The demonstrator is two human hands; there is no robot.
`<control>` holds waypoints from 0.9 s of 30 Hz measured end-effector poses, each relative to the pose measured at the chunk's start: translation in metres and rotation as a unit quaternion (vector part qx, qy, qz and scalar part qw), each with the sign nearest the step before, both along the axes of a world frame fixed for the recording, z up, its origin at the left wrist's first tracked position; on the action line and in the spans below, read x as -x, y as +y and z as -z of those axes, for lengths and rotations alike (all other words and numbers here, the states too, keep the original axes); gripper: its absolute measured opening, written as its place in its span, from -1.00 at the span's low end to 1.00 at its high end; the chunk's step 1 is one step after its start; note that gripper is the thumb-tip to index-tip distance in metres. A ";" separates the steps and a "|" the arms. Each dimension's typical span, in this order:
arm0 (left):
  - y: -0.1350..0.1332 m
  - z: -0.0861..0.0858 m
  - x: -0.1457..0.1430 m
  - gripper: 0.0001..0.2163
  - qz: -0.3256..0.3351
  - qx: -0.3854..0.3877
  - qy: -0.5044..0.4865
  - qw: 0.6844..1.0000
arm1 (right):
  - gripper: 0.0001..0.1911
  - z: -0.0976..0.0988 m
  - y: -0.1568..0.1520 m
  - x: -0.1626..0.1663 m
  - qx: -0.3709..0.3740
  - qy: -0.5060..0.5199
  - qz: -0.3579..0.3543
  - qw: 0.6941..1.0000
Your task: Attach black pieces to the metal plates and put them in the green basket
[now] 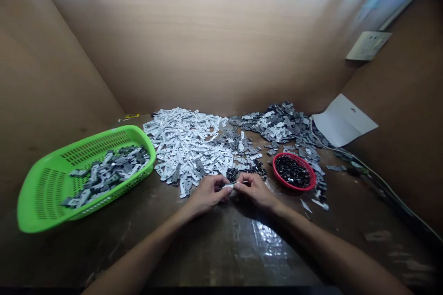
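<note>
My left hand [206, 193] and my right hand [255, 190] meet at the middle of the table, fingers pinched together on a small white metal plate [229, 186] held between them. Just beyond my fingers lies a big heap of white metal plates [183, 143]. A small patch of black bits [246, 171] sits right behind my right hand. A red bowl of small black parts [293, 171] stands just to the right of my right hand.
A green plastic basket [44, 193] with several grey and white plates stands at the left. A heap of grey metal plates [284, 124] lies at the back right. A white paper sheet [342, 120] and a cable [380, 179] run along the right wall. Brown board walls enclose the table.
</note>
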State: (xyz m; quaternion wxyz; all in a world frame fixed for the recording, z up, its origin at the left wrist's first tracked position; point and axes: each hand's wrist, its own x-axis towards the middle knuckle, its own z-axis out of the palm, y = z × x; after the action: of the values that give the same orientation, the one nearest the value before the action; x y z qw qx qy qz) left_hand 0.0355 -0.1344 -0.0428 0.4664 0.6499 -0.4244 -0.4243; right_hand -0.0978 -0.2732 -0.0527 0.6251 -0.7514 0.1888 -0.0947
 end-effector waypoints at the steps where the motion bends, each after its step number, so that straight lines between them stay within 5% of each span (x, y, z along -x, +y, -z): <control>1: 0.000 0.000 -0.001 -0.68 0.001 0.007 -0.045 0.999 | -0.62 0.000 0.003 -0.001 0.013 -0.003 0.003 1.000; 5: -0.001 -0.012 -0.003 -0.73 0.002 0.038 -0.222 0.974 | -0.61 -0.007 0.008 -0.001 0.078 0.013 -0.014 0.997; 9: 0.020 -0.051 -0.020 -0.78 -0.026 0.041 -0.387 0.921 | -0.67 -0.027 -0.016 0.002 0.237 -0.035 0.002 0.971; 12: 0.060 -0.088 -0.057 -0.75 -0.198 -0.009 -0.502 0.842 | -0.69 -0.039 -0.054 -0.009 0.366 0.018 0.040 0.930; 15: 0.103 -0.115 -0.098 -0.66 -0.402 -0.141 -0.553 0.716 | -0.65 -0.039 -0.091 -0.034 0.406 0.088 0.062 0.907; 16: 0.113 -0.121 -0.107 -0.61 -0.443 -0.176 -0.560 0.678 | -0.62 -0.037 -0.100 -0.044 0.410 0.097 0.075 0.904; 18: 0.123 -0.125 -0.112 -0.52 -0.440 -0.149 -0.597 0.654 | -0.51 -0.031 -0.111 -0.064 0.415 0.111 0.092 0.898; 20: 0.121 -0.120 -0.098 -0.54 -0.437 -0.079 -0.596 0.668 | -0.47 -0.025 -0.115 -0.079 0.414 0.121 0.080 0.899; 24: 0.091 -0.091 -0.045 -0.65 -0.255 0.028 -0.481 0.838 | -0.73 -0.028 -0.112 -0.084 0.413 0.108 0.067 0.902; 27: 0.064 -0.064 -0.013 -0.71 -0.126 0.047 -0.354 0.925 | -0.78 -0.042 -0.103 -0.065 0.410 0.073 0.086 0.905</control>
State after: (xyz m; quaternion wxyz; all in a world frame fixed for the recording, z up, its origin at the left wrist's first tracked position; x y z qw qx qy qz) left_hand 0.0485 -0.0700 0.0217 0.3659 0.7831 -0.4958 -0.0835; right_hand -0.0329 -0.3761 -0.0106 0.2356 -0.9271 0.2426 -0.1619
